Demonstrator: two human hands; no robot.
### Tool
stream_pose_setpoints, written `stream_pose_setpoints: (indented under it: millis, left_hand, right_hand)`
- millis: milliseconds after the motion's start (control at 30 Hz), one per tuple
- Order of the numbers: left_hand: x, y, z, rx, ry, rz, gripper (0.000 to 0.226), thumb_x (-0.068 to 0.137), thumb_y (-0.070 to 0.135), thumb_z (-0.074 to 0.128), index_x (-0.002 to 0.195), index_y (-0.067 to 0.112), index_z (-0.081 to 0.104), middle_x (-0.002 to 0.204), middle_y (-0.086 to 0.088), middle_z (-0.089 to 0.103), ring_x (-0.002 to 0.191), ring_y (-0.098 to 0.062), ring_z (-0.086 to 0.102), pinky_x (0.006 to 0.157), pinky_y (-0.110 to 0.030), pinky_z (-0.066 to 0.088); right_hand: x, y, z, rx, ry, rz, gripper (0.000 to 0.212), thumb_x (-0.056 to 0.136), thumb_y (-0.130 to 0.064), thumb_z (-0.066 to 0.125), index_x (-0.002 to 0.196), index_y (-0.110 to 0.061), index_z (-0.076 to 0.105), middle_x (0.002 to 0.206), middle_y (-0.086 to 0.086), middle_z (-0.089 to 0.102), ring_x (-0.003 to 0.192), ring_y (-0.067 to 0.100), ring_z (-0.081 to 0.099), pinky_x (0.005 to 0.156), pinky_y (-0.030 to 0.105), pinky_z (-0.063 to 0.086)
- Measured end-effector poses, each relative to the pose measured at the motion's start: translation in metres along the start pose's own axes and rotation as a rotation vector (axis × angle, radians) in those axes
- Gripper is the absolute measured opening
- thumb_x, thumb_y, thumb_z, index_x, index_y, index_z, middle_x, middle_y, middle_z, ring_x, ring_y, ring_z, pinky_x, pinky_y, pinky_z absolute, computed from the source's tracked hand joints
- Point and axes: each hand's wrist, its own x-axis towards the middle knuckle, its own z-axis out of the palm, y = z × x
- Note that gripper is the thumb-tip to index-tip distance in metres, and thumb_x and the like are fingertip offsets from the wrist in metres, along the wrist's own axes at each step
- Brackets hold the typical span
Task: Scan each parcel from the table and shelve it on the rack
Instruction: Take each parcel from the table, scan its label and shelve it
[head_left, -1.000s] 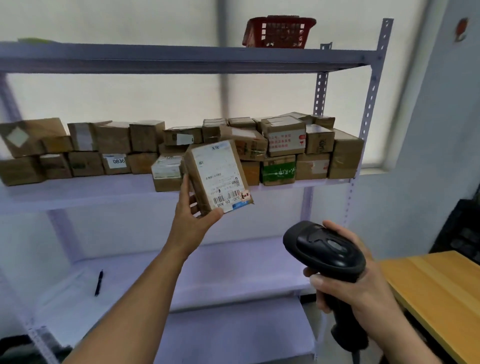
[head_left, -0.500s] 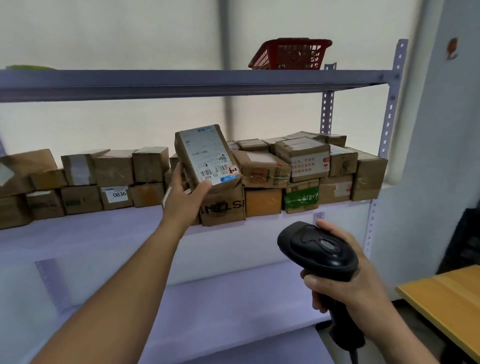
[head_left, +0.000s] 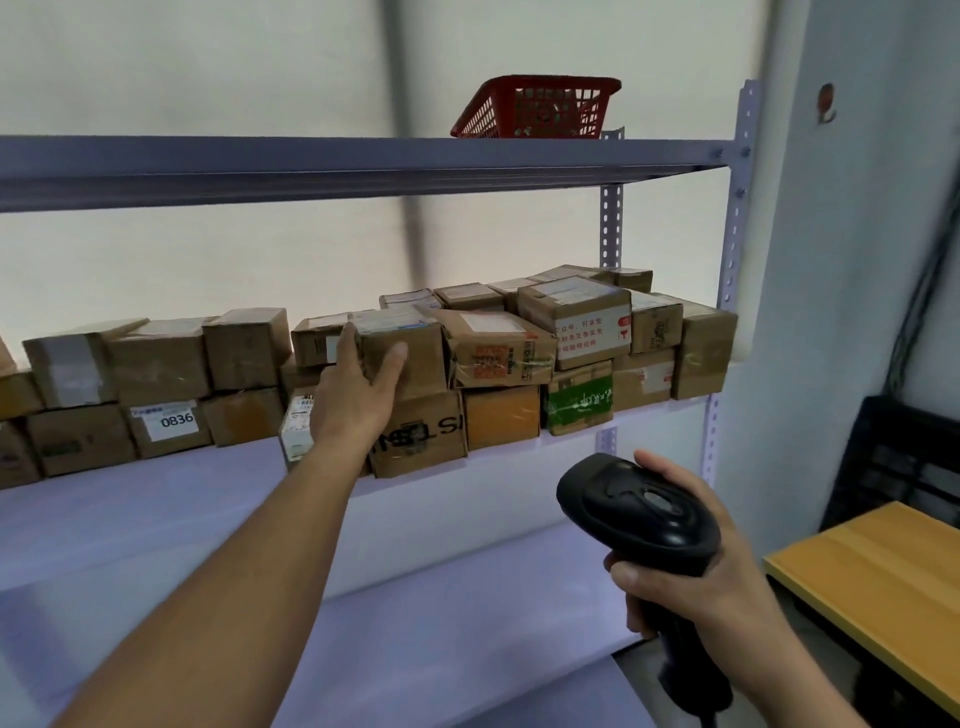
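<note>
A small brown cardboard parcel (head_left: 410, 345) with a white label on top now lies on the stack of parcels on the rack's middle shelf (head_left: 156, 499), atop a box printed in black letters (head_left: 421, 436). My left hand (head_left: 356, 387) holds this parcel, fingers over its left side and thumb on its front face. Lower right, my right hand (head_left: 691, 566) grips a black handheld barcode scanner (head_left: 639, 512) by its handle, held away from the rack.
Several brown parcels line the middle shelf in two layers, one labelled 0836 (head_left: 174, 421). A red plastic basket (head_left: 537, 106) sits on the top shelf (head_left: 363, 161). A wooden table (head_left: 872, 577) edge shows at right. The lower shelf (head_left: 467, 613) lies below.
My left hand lifted the parcel from in front of the rack and set it flat on the stacked boxes, label now facing up. The scanner hand stayed low at right.
</note>
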Motion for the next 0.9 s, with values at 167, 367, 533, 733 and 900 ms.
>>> stream_pose_setpoints:
  millis: [167, 367, 533, 733, 900]
  left_hand:
    - [0.006, -0.008, 0.005, -0.011, 0.013, 0.038, 0.088, 0.086, 0.037, 0.071, 0.154, 0.029, 0.015, 0.148, -0.008, 0.045, 0.134, -0.031, 0.041, 0.103, -0.043, 0.039]
    - [0.006, -0.016, 0.01, -0.062, 0.026, 0.033, 0.089, 0.086, 0.031, 0.071, 0.154, 0.028, 0.013, 0.146, -0.006, 0.047, 0.131, -0.03, 0.046, 0.104, -0.042, 0.041]
    - [-0.005, -0.026, 0.01, -0.088, 0.012, 0.08, 0.092, 0.083, 0.029, 0.074, 0.154, 0.029, 0.014, 0.151, -0.005, 0.039, 0.134, -0.028, 0.043, 0.108, -0.047, 0.04]
    - [-0.064, -0.014, 0.025, 0.146, 0.229, 0.282, 0.073, 0.087, 0.029, 0.07, 0.148, 0.013, 0.034, 0.145, -0.015, 0.042, 0.134, -0.031, 0.034, 0.106, -0.047, 0.033]
    - [-0.123, 0.0, 0.069, 0.125, 0.152, 0.457, 0.056, 0.084, 0.032, 0.066, 0.132, 0.007, 0.054, 0.123, -0.016, 0.058, 0.115, -0.029, 0.047, 0.094, -0.045, 0.042]
  right_hand:
    - [0.001, 0.0, -0.001, -0.035, -0.005, -0.02, 0.085, 0.069, 0.018, 0.074, 0.123, -0.045, 0.058, 0.095, 0.013, 0.072, 0.052, 0.044, 0.058, 0.049, 0.045, 0.054]
    - [-0.002, 0.002, -0.007, -0.035, -0.007, -0.035, 0.084, 0.067, 0.016, 0.074, 0.118, -0.05, 0.061, 0.097, 0.011, 0.071, 0.05, 0.043, 0.057, 0.048, 0.043, 0.052]
    - [-0.006, 0.004, -0.018, -0.024, -0.011, -0.034, 0.083, 0.066, 0.015, 0.075, 0.118, -0.049, 0.062, 0.098, 0.009, 0.071, 0.048, 0.038, 0.056, 0.047, 0.04, 0.051]
    - [-0.017, 0.004, -0.042, -0.044, 0.009, -0.03, 0.084, 0.069, 0.018, 0.075, 0.117, -0.049, 0.061, 0.099, -0.001, 0.07, 0.048, 0.035, 0.057, 0.047, 0.039, 0.051]
    - [-0.034, 0.005, -0.069, -0.068, 0.057, -0.03, 0.084, 0.068, 0.016, 0.078, 0.12, -0.048, 0.061, 0.105, 0.005, 0.069, 0.048, 0.032, 0.057, 0.045, 0.036, 0.051]
